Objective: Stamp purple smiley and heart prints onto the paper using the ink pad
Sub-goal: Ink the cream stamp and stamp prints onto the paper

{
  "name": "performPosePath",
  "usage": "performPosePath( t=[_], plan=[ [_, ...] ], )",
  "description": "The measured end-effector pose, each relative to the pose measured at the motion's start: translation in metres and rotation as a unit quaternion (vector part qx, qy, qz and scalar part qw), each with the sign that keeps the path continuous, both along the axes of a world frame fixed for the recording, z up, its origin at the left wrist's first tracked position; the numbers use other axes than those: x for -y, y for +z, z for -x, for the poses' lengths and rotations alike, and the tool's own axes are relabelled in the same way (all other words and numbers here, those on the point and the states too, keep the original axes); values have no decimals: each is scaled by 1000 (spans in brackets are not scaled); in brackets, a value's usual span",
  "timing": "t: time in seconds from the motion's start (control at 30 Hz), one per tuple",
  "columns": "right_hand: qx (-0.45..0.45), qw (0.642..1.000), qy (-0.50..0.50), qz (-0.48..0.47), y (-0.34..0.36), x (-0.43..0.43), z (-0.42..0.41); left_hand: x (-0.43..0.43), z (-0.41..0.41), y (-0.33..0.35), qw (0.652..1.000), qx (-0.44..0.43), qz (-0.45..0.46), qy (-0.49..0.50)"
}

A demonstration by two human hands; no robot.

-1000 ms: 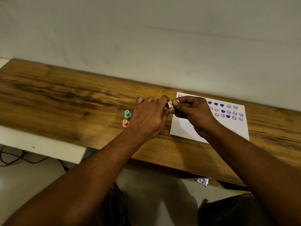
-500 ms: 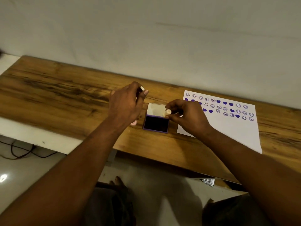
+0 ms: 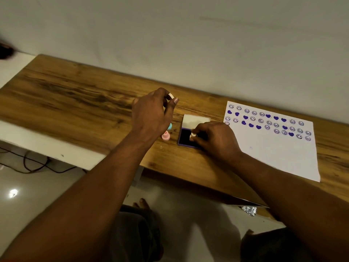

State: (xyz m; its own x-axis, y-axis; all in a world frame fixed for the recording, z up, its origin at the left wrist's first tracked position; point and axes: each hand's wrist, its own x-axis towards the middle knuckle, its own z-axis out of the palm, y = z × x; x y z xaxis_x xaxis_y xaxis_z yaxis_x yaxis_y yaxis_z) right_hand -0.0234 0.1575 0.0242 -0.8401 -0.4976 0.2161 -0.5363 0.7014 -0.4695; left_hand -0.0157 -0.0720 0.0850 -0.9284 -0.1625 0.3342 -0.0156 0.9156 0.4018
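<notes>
Pad (image 3: 183,138): open on the counter (image 3: 75,103), ink face up.
Right hand (image 3: 217,140): pinches a white stamp (image 3: 193,134), set down on the pad's ink.
Left hand (image 3: 151,114): raised left of the pad, gripping a small white cap (image 3: 171,95).
Pink stamp (image 3: 165,136), teal stamp (image 3: 170,126): just left of the pad.
Paper (image 3: 273,156): right of the pad, purple prints on its far part.

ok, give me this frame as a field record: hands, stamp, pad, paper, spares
left hand: above the table, pinches a small pale piece
right hand: pinches the white stamp, tip down at the ink pad
lid: open, on the pad's far side
paper: right of the pad; purple prints along the far part, near part blank
spares: teal stamp, pink stamp, left of the pad
</notes>
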Motion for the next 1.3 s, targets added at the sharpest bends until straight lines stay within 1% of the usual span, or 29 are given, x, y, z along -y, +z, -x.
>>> performPosePath(
  t=[0.4,0.53,0.6,0.7,0.77,0.87,0.97,1.03,1.1,1.2,1.3],
  plan=[
    [-8,1000,-6,-4,-6,1,-5,-8,1,-3,1000,0,-10,-6],
    [21,999,-12,27,0,-2,-8,-17,4,-5,1000,4,1,-18],
    [63,992,-43,103,8,-6,-5,-22,6,-6,1000,7,2,-23],
    [88,961,-122,233,24,-29,10,-28,8,-6,1000,0,1,-30],
    [87,949,-175,247,28,-59,20,-34,8,-5,999,-6,-3,-41],
    [95,944,-238,207,23,-103,31,-57,0,-5,995,3,-14,-100],
    [107,938,-247,220,12,-120,41,-90,-15,-7,977,34,13,-209],
    [93,947,-235,200,2,-123,45,-112,-24,-13,949,79,56,-301],
    [91,951,-230,186,-5,-123,46,-130,-32,-22,918,114,109,-364],
    [107,951,-216,195,-9,-118,46,-145,-40,-34,888,145,171,-401],
    [101,953,-206,198,-12,-115,46,-155,-44,-40,868,181,206,-414]
  ],
)
